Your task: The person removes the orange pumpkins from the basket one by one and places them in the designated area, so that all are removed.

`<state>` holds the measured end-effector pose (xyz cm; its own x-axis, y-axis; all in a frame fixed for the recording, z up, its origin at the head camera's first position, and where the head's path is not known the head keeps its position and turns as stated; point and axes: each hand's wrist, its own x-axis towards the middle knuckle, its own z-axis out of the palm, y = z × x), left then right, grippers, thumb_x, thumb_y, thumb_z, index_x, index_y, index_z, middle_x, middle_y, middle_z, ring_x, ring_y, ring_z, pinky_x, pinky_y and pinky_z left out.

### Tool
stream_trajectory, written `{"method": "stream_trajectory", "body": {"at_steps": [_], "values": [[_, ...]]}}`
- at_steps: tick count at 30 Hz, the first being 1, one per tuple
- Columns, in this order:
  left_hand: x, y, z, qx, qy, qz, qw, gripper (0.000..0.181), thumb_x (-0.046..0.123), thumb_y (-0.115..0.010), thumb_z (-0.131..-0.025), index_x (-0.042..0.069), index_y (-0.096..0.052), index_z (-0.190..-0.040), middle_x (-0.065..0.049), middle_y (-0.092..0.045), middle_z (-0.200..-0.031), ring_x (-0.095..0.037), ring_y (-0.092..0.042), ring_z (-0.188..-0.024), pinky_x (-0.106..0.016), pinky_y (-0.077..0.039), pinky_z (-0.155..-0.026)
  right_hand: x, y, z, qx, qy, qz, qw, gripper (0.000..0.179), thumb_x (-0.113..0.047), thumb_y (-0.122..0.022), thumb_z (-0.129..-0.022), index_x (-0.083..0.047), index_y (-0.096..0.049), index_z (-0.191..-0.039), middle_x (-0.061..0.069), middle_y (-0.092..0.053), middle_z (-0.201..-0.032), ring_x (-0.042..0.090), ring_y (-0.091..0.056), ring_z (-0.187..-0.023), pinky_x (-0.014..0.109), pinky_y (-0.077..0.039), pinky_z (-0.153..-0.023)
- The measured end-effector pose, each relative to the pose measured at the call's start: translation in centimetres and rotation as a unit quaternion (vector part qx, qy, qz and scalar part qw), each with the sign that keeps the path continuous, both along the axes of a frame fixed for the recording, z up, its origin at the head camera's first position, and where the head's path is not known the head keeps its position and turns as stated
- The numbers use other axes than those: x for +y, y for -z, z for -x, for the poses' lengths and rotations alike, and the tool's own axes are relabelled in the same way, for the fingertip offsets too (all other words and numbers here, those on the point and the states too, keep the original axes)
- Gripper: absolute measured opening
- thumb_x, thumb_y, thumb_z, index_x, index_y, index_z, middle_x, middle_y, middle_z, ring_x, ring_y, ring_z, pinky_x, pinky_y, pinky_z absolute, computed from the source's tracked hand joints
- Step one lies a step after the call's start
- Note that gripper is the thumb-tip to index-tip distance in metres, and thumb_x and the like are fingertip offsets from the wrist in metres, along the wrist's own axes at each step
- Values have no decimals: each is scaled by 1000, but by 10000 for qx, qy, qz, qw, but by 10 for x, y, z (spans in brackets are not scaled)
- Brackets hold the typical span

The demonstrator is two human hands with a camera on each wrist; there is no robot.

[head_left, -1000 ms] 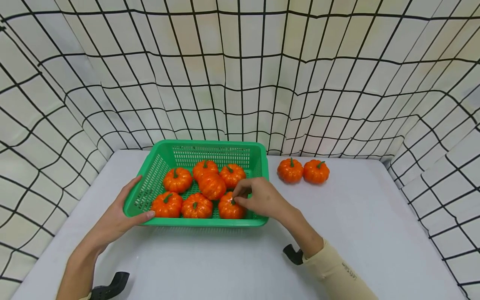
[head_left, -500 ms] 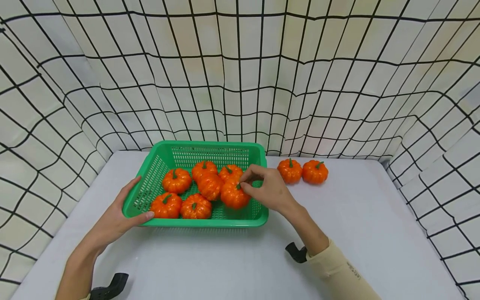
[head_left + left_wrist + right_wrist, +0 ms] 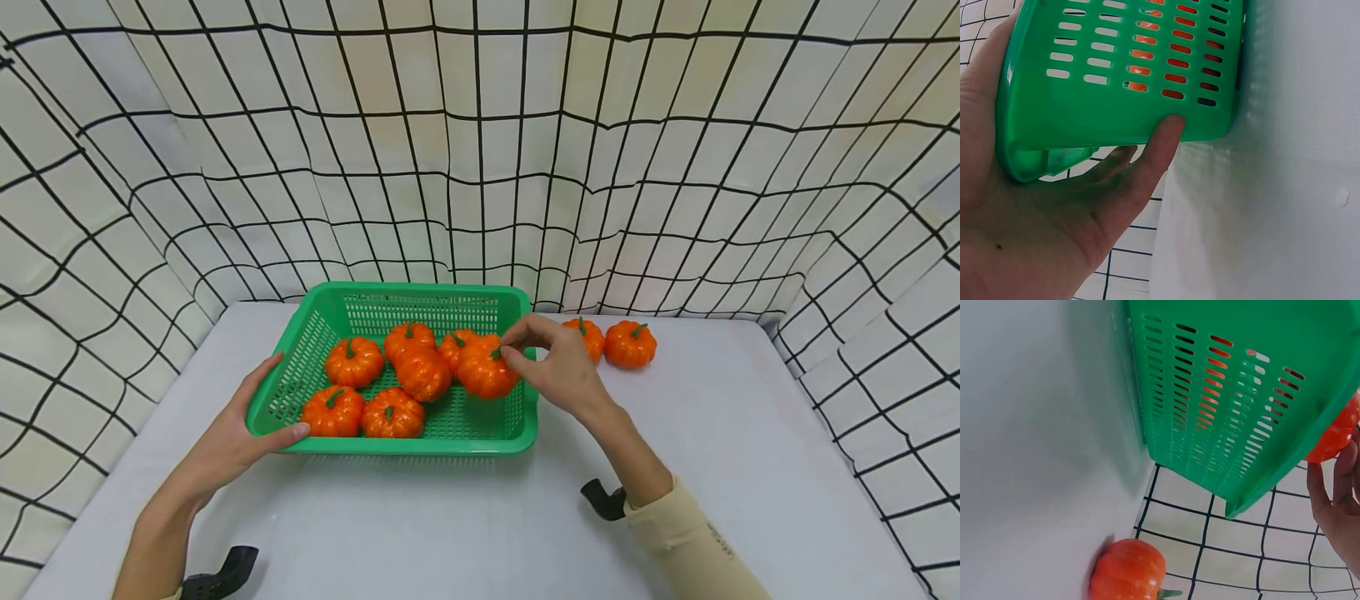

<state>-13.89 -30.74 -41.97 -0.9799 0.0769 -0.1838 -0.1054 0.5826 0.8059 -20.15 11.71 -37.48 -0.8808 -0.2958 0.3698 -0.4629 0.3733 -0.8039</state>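
Several small orange pumpkins (image 3: 393, 412) lie in a green plastic basket (image 3: 412, 446) with slotted walls. My left hand (image 3: 234, 437) grips the basket at its near left corner, thumb along the front rim; the left wrist view shows a finger (image 3: 1166, 140) against the outer wall. With thumb and fingertips, my right hand (image 3: 558, 367) pinches the green stem of one pumpkin (image 3: 486, 371), holding it raised near the basket's right side. In the right wrist view this pumpkin (image 3: 1335, 434) shows partly beyond the rim, above the right hand's fingers (image 3: 1316, 487).
Two more pumpkins sit on the white table (image 3: 712, 467) right of the basket; one pumpkin (image 3: 630, 344) is in full view, the other pumpkin (image 3: 592, 337) is partly behind my right hand. A black grid net (image 3: 480, 179) over white cloth encloses the table's back and sides.
My right hand has lifted the pumpkin by its stem from the basket's front right and moved it up and rightward. My left hand and the basket have stayed in place.
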Motion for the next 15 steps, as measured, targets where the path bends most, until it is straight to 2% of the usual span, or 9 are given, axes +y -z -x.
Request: {"method": "stream_trajectory", "body": {"at_steps": [3,9,15], "values": [[0,0,0,3,1,-6,10000,107,37,-71,-97,32,9,-168,-30,-3,-173,-56,-23,-146,-76,-33,-107,5,-1,1,19,79,86,9999,5,-6,-73,-94,-9,-72,-97,4,-76,-94,17,-70,-90,42,-58,-97],[0,-1,0,9,-19,34,10000,108,37,-72,-97,32,9,-168,-31,-3,-172,-57,-22,-147,-77,-31,-107,16,-2,1,-15,442,167,9989,4,-10,-73,-94,-12,-73,-98,3,-76,-98,18,-69,-94,40,-52,-89],[1,0,0,-13,-18,41,10000,108,37,-72,-96,31,9,-168,-32,-5,-172,-57,-25,-145,-76,-33,-107,31,-3,3,16,587,373,9976,5,-8,-73,-95,-10,-72,-100,6,-75,-104,19,-71,-96,32,-59,-93]]}}
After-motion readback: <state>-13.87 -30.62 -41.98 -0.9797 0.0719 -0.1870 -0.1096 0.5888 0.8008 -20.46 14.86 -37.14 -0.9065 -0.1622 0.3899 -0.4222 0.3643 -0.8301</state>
